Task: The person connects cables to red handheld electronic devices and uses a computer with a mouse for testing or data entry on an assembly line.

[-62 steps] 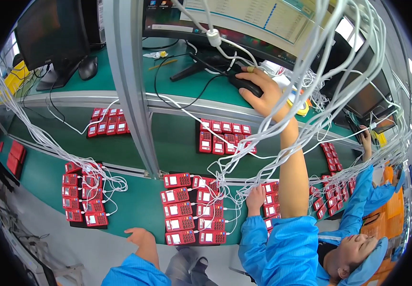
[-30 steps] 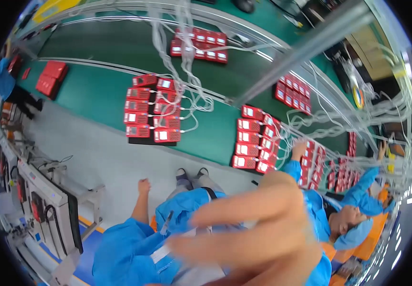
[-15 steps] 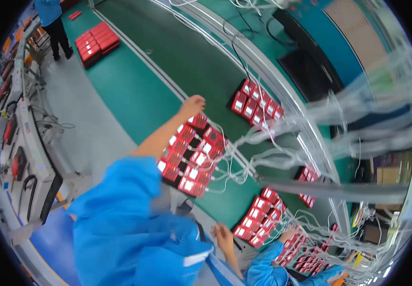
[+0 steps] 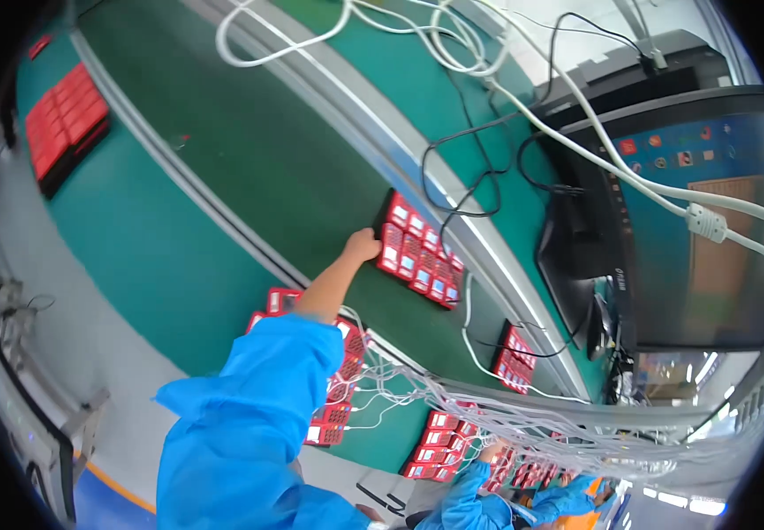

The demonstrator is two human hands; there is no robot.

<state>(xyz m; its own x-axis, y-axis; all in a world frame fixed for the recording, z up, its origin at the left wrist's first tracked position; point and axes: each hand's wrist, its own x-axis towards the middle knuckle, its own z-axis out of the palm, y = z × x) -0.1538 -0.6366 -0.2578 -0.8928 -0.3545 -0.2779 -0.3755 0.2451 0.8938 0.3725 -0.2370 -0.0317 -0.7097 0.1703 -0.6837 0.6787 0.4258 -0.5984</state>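
On green bench [image 4: 249, 168] | left hand [image 4: 363, 245] touching red tray [image 4: 419, 258] edge

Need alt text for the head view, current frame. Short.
A hand on a blue-sleeved arm reaches up to touch the near edge of a tray of red devices on the upper green shelf. More red devices with white cables sit on the lower level, and a monitor stands at right.
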